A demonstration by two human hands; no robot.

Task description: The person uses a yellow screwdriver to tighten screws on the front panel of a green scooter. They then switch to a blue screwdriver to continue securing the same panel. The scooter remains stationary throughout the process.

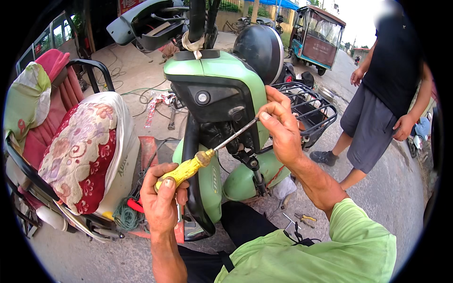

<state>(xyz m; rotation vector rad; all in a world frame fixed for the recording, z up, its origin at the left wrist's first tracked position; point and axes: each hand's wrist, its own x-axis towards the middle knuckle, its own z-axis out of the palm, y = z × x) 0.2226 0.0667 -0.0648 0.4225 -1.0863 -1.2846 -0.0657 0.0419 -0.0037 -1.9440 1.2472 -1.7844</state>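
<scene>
- Roadside pavement (108, 257) below.
- Left hand (159, 205) wraps a yellow-handled screwdriver (185, 170); right hand (285, 132) pinches its shaft near the tip.
- Screwdriver held before the green scooter's (224, 66) front.
- Risk, judged: a loosened pinch could let the tip scratch the bodywork.
- One each: screwdriver, green scooter, pliers (307, 217), bystander (395, 70).

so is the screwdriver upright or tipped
Tipped: the screwdriver slants across the view, its yellow handle lower in the left hand, its metal shaft running up to the right hand.
</scene>
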